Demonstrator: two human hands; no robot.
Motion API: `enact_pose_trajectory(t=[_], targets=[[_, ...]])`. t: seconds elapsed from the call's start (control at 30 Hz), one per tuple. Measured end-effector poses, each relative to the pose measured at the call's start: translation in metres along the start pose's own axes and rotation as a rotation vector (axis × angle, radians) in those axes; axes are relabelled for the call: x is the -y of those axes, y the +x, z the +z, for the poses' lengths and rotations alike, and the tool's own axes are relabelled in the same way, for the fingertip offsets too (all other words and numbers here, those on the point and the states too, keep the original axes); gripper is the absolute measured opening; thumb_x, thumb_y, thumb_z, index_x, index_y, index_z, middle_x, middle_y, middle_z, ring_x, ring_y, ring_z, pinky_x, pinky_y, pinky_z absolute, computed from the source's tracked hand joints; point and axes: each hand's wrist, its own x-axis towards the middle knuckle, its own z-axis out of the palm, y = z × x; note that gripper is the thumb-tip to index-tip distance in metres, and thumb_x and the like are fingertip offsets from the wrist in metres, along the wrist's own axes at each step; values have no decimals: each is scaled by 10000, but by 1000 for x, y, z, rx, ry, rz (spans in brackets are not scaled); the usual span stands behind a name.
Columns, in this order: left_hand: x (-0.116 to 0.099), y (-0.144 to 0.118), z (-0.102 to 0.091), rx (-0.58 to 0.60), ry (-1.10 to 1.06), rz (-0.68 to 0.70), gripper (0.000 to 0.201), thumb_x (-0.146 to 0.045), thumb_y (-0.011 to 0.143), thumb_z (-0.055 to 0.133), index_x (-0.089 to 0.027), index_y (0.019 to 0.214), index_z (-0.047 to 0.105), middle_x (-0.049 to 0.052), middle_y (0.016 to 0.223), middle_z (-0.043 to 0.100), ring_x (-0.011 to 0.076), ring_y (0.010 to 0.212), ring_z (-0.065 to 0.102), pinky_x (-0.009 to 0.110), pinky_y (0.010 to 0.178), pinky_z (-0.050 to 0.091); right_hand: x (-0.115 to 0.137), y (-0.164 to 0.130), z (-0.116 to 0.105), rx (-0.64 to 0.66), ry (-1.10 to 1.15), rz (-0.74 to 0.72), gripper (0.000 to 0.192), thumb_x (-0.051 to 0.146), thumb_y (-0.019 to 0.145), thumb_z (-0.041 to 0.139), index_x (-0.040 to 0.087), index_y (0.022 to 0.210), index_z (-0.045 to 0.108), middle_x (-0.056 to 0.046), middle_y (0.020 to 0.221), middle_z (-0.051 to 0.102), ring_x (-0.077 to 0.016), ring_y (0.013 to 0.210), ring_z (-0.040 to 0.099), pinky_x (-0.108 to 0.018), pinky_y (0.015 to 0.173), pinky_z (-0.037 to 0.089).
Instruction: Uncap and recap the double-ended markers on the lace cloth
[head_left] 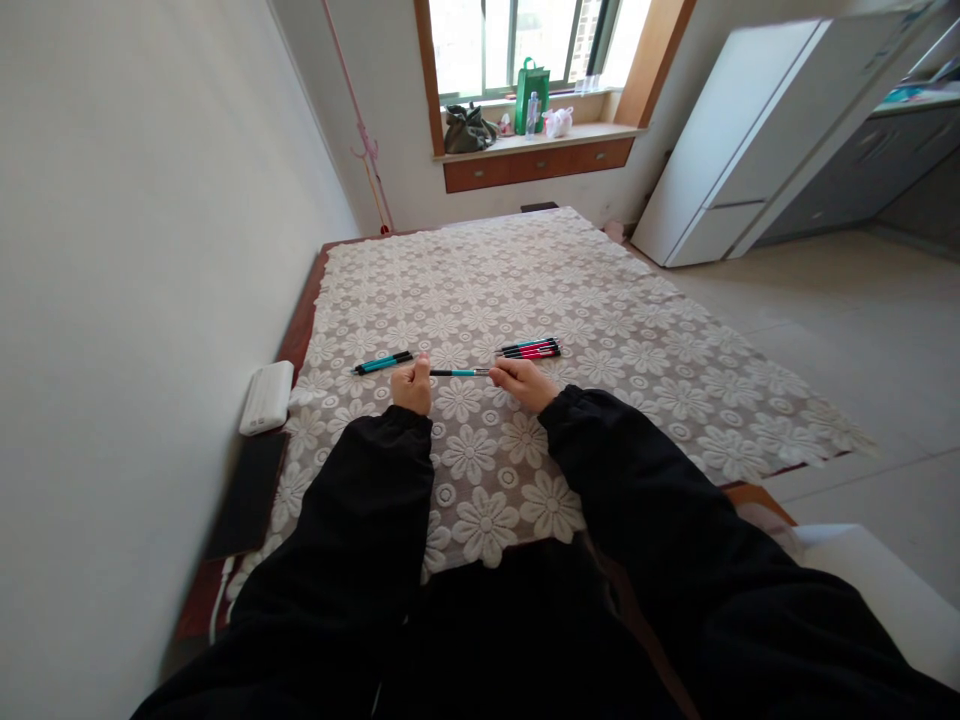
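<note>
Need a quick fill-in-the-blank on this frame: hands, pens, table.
1. Both hands, left and right, hold one pen whose barrel is black and ____.
2. The pile of pens beyond the right hand is mostly ____ in colour.
3. The tablecloth has a ____ pattern.
4. The white box lies on the table's ____ edge.

Missing words: teal; red; flower; left

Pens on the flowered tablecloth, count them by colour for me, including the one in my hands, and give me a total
Teal pens: 2, one lying left, one held between left hand and right hand at.
Red pens: about 3, bunched; exact count hard to tell.
Total: about 5.
</note>
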Motion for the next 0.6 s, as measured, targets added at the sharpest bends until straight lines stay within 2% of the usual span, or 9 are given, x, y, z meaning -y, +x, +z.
enact_pose_trajectory(t=[0.1,0.2,0.33,0.47,0.53,0.6], targets=[[2,2,1,-1,-7,-31,585,-507,873,491,-214,390,339,-30,357,319,94,373,316,281,442,261,1,-2,-1,-119,-241,-121,305,446,960,507,184,831,594,-17,728,565,-141,662,468,-264,647,344],[3,3,1,19,-31,-79,586,-493,873,485,-211,372,373,-25,338,334,95,354,324,282,435,263,3,-5,-3,-150,-335,-215,229,398,953,548,187,905,624,-50,825,617,-164,747,519,-270,715,376],[4,3,2,23,-57,-72,581,-490,861,514,-212,383,338,-33,349,317,85,355,289,277,423,227,6,-5,-4,-110,-339,-189,289,407,959,524,181,804,616,-32,750,581,-150,696,488,-268,661,338],[2,1,0,5,-93,-21,571,-494,848,533,-213,402,316,-44,366,293,76,366,264,270,419,204,8,-3,-4,32,-105,-51,471,508,960,467,173,634,529,30,568,425,-102,550,364,-260,556,260],[-1,1,0,-11,-107,1,568,-498,844,537,-213,407,313,-45,367,288,75,365,264,270,418,197,8,-1,-4,103,90,29,521,590,937,466,170,634,524,41,543,407,-91,521,352,-248,522,256],[-5,1,-1,-33,-122,-9,569,-504,838,538,-212,403,317,-42,361,301,74,360,272,268,414,198,8,0,-4,159,291,93,556,667,906,471,160,703,571,38,548,450,-86,499,369,-238,492,270]])
